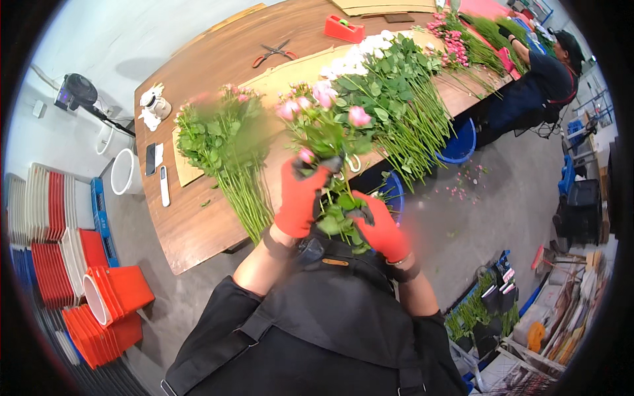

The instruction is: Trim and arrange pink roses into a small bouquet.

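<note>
My left hand [300, 201], in a red glove with dark fingertips, is closed around the stems of pink roses [358, 117], held upright over the table's near edge. Lower on the same stems, my right hand [380, 228], gloved alike, has its fingers closed at the green leaves [335, 218]. Blossoms and foliage partly hide the left fingers. On the table, left of my hands, lies a bunch of pink roses [211, 135] with long stems toward me. To the right spreads a large pile of white roses [356, 63], its stems overhanging the edge.
Scissors [274, 53] and a red tape dispenser [344, 30] lie at the back of the wooden table [198, 228]. Blue buckets [460, 142] stand beneath the right edge. A co-worker [545, 86] works at the far right. Orange buckets [125, 294] are stacked at left.
</note>
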`<state>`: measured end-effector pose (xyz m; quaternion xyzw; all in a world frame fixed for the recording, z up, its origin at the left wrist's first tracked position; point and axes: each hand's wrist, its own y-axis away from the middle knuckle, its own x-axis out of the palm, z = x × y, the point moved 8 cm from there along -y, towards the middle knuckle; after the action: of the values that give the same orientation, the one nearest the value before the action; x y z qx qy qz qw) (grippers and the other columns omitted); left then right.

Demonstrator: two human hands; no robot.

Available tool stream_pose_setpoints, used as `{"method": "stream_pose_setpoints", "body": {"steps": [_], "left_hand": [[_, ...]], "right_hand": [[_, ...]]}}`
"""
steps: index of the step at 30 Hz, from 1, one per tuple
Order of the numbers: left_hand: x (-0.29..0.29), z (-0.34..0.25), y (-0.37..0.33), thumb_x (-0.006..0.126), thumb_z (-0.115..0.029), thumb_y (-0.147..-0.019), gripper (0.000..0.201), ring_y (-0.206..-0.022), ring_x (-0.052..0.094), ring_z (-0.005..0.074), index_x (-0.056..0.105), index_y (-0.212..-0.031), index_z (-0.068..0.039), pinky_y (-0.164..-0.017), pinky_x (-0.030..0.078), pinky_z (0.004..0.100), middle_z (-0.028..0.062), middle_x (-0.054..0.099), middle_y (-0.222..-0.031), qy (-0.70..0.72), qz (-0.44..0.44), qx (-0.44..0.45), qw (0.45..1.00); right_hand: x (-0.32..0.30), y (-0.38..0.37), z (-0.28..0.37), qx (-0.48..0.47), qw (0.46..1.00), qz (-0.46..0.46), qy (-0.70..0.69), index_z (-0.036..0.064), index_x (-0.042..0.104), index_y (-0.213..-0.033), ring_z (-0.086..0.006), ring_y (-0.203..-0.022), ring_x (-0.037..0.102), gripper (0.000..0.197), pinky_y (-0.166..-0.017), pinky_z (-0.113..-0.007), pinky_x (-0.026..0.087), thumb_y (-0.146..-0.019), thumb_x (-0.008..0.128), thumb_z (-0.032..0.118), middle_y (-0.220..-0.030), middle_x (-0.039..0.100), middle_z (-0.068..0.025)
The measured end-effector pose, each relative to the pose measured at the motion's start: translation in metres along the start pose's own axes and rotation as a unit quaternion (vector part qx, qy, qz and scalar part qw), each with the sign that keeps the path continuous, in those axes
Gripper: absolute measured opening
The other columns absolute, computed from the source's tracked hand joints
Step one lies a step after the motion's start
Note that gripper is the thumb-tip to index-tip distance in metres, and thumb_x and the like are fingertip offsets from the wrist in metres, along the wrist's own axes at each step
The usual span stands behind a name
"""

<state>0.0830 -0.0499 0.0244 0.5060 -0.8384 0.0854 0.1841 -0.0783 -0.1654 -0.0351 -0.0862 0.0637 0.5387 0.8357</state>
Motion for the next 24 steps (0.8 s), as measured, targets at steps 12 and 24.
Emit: {"method": "stream_pose_setpoints", "body": {"steps": [12,24], "left_hand": [[0.0,-0.023,-0.015,0.075,-0.002,-0.09,0.026,-0.097,0.071,0.0117,0.072,-0.115,0.001,-0.089,0.053,0.0262,0.0054,0.077,-0.111,0.039,0.05,0.021,0.998],[0.049,-0.029,0.043,0.075,0.0,-0.085,0.025,-0.097,0.062,0.0132,0.065,-0.108,0.003,-0.086,0.05,0.0277,0.007,0.064,-0.114,-0.121,0.058,0.184,0.974]], "right_hand": [[-0.029,0.039,-0.037,0.009,0.97,0.073,0.233,0.0002,0.05,-0.149,-0.037,-0.132,0.059,0.084,-0.112,-0.044,0.045,-0.075,0.087,0.018,-0.142,0.063,-0.0167],[-0.004,0.013,-0.02,0.073,0.973,-0.024,-0.218,0.0013,0.06,-0.138,-0.0149,-0.107,0.066,0.041,-0.097,-0.031,0.051,-0.097,0.057,-0.002,-0.122,0.068,-0.0072]]}}
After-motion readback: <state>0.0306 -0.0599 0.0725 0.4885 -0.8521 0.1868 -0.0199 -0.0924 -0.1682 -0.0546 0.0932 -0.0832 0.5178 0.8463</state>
